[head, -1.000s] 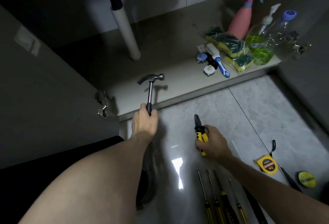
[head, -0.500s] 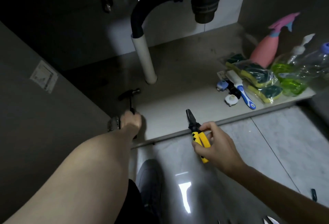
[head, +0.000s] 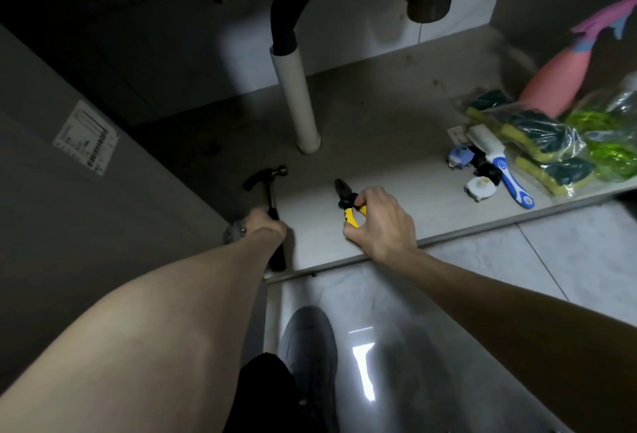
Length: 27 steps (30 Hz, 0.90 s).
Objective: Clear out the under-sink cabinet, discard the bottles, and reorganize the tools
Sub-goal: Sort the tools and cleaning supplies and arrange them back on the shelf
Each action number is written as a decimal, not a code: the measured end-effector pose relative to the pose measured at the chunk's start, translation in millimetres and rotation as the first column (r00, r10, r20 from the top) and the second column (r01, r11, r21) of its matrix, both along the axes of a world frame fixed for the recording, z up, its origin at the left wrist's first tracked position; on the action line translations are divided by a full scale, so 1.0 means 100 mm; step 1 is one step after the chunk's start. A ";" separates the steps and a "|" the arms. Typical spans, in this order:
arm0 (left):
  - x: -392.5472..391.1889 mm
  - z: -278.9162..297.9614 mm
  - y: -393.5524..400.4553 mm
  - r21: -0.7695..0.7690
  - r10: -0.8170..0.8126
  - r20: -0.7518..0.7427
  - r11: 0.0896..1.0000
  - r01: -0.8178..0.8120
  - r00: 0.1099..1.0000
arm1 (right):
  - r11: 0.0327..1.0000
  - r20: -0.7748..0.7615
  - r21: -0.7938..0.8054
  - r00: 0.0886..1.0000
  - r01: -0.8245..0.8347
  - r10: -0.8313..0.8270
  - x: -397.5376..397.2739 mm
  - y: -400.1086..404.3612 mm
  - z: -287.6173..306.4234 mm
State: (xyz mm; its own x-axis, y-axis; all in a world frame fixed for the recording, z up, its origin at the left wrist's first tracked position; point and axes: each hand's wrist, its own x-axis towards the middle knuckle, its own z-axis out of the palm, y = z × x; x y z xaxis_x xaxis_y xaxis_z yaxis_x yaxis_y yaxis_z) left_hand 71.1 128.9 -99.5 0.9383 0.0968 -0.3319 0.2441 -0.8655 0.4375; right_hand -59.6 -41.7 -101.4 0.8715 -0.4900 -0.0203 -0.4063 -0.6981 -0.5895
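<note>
Left hand (head: 265, 226) grips hammer (head: 267, 184); right hand (head: 381, 222) grips pliers (head: 348, 201) above cabinet floor (head: 396, 191).

Claw hammer (head: 267, 181), dark head, handle gripped, over cabinet floor (head: 396, 143) front-left. Yellow-handled pliers (head: 347, 199) held just right, nose rearward. Pink spray bottle (head: 565, 79), clear bottles (head: 610, 136) far right.

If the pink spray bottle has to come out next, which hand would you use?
Probably the right hand: it is nearer the pink spray bottle on the cabinet's right side, though it must first put down the pliers. The left hand holds the hammer, farther away.
</note>
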 end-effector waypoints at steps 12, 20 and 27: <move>-0.12 0.05 -0.04 -0.020 0.020 0.130 1.000 -0.018 0.991 | 0.978 -0.067 -0.118 0.984 -0.173 0.166 -0.42 0.00 -0.19; -0.38 0.09 0.08 -0.032 -0.010 0.129 0.999 0.014 0.992 | 0.968 -0.014 -0.076 0.971 -0.240 0.240 0.03 0.33 -0.19; -0.50 0.05 0.15 -0.131 0.024 0.099 0.991 -0.011 0.995 | 0.959 0.003 -0.089 0.963 -0.267 0.269 0.21 0.64 -0.24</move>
State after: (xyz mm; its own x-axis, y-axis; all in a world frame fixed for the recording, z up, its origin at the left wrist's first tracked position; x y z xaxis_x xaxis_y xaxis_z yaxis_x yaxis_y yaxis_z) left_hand 20.9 143.5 -94.7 0.9660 0.0761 -0.2472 0.2083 -0.7957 0.5687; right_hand -38.2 22.6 -125.2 0.9710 -0.2377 0.0257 -0.1891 -0.8292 -0.5261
